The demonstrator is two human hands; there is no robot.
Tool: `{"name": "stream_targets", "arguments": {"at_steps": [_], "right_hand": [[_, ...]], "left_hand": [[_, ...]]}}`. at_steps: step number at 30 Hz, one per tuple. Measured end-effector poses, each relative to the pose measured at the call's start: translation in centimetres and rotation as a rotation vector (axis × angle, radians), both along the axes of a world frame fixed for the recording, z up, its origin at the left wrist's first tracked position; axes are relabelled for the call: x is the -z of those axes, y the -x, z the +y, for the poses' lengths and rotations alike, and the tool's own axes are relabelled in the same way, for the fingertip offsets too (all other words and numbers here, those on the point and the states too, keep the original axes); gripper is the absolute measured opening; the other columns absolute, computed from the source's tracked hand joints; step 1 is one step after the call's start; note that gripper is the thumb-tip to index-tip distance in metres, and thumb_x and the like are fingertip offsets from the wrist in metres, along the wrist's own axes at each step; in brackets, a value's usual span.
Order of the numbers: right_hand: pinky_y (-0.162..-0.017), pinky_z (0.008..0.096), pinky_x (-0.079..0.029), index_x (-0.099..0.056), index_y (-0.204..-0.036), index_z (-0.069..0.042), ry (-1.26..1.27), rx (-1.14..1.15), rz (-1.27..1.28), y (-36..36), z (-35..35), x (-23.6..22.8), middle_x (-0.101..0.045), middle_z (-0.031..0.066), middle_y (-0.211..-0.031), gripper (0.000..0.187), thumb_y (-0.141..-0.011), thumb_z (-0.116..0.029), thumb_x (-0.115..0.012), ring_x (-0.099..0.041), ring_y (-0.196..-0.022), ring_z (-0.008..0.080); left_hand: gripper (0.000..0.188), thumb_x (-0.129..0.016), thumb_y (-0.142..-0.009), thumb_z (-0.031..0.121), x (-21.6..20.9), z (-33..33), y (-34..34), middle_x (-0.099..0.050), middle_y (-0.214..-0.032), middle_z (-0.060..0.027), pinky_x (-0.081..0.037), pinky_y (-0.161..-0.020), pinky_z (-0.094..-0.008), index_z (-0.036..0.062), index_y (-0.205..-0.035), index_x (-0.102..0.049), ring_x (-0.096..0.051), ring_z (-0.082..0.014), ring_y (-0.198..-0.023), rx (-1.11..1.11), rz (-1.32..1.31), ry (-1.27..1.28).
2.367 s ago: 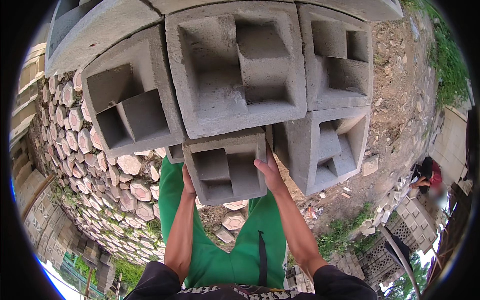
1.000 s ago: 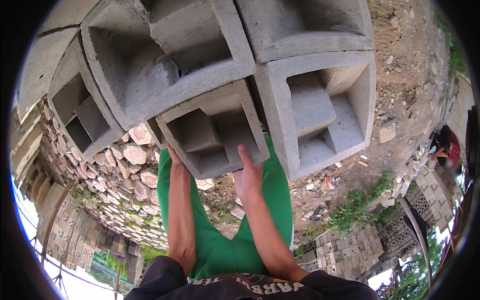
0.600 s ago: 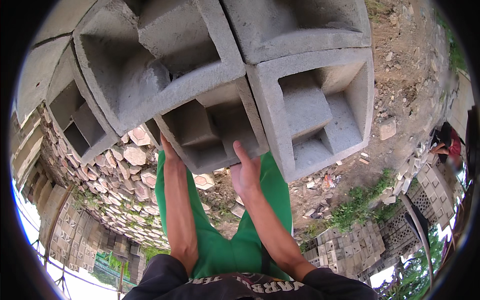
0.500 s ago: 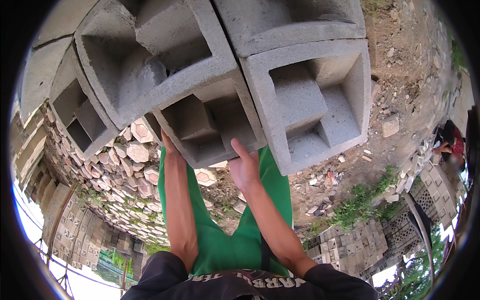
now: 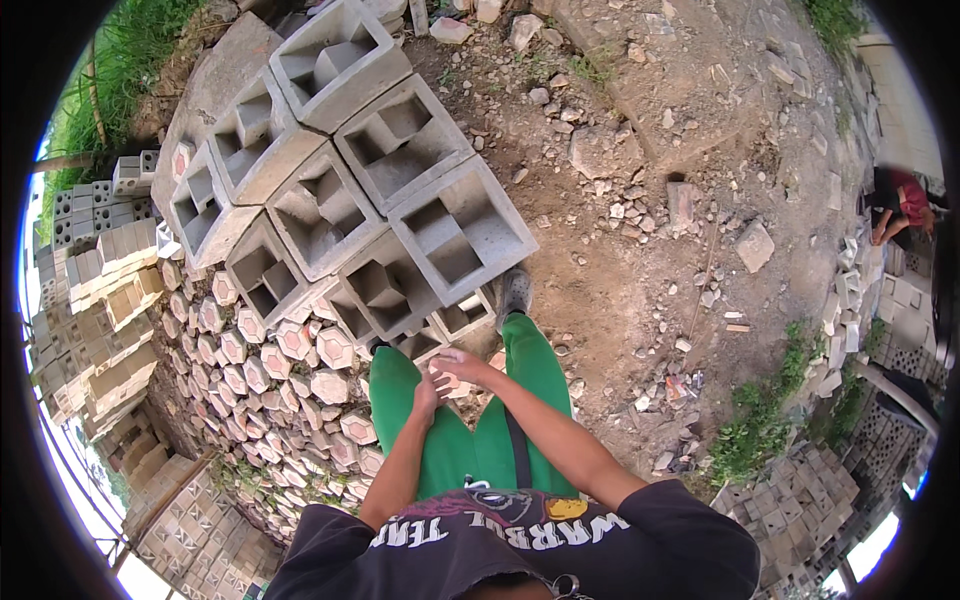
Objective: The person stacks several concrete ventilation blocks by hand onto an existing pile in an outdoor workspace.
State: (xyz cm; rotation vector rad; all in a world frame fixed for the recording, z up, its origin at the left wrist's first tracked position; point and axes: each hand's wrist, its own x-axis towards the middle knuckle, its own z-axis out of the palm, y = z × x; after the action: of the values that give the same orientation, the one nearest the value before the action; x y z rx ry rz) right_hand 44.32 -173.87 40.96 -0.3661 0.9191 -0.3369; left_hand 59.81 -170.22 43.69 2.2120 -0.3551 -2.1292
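Left hand [image 5: 424,396] and right hand [image 5: 455,368], empty and touching, fingers loosely curled, just beside the stacked hollow concrete blocks [image 5: 375,215]; firm two-sided grips would suit.

Earlier both hands gripped a grey hollow concrete block held up close to the camera. Now that block seems to rest at the near edge of the stack of hollow blocks [image 5: 340,190], though which one it is cannot be told. The left hand [image 5: 427,395] and right hand [image 5: 455,368] have let go and meet, touching, above green trousers [image 5: 470,440]. The stack now lies farther from view.
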Motion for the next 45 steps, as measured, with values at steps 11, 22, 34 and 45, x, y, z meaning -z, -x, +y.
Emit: {"name": "stream_targets", "arguments": {"at_steps": [11, 22, 34, 45], "right_hand": [[-0.052, 0.0235, -0.045, -0.061, -0.082, -0.002, 0.278, 0.26, 0.41, 8.0, 7.8, -6.8, -0.064, 0.0038, -0.072, 0.023, -0.075, -0.019, -0.076, -0.058, -0.061, 0.0094], [-0.05, 0.0282, -0.046, -0.058, -0.063, -0.001, 0.384, 0.181, 0.591, -2.2, 17.2, -17.2, -0.058, 0.0067, -0.054, 0.058, -0.089, -0.052, -0.051, -0.058, -0.049, 0.0142], [-0.052, 0.0293, -0.046, -0.065, -0.073, -0.003, 0.438, 0.564, 0.754, -4.2, 33.8, -25.6, -0.064, 0.0062, -0.063, 0.034, -0.084, -0.036, -0.062, -0.06, -0.054, 0.0141], [-0.07, 0.0295, -0.05, -0.063, -0.095, -0.004, 0.389, 0.803, 0.942, 8.4, 39.4, -26.2, -0.066, 0.0062, -0.086, 0.028, -0.082, -0.028, -0.066, -0.062, -0.076, 0.0138]], "left_hand": [[0.033, -0.068, -0.081, 0.031, -10.0, -2.4, 5.0, -0.066, -0.065, -0.0062, -0.047, -0.05, -0.0252, -0.0013, -0.076, -0.067, -0.061, -0.0096, -0.055, 0.507, 0.057, 0.568], [0.058, -0.044, -0.095, 0.046, -18.0, 7.8, -5.3, -0.054, -0.048, -0.0047, -0.038, -0.04, -0.0235, -0.0004, -0.066, -0.062, -0.049, -0.0099, -0.04, 0.414, 0.139, 0.737], [0.033, -0.044, -0.093, 0.016, -24.0, 15.3, -3.7, -0.065, -0.099, -0.0109, -0.048, -0.074, -0.0285, 0.0021, -0.119, -0.057, -0.062, -0.0166, -0.086, 0.925, 0.483, 0.709], [0.025, -0.076, -0.074, 0.015, -27.5, 17.4, 13.7, -0.061, -0.069, -0.0047, -0.044, -0.061, -0.0242, -0.0018, -0.068, -0.058, -0.054, -0.0081, -0.065, 1.086, 0.53, 1.094]]}}
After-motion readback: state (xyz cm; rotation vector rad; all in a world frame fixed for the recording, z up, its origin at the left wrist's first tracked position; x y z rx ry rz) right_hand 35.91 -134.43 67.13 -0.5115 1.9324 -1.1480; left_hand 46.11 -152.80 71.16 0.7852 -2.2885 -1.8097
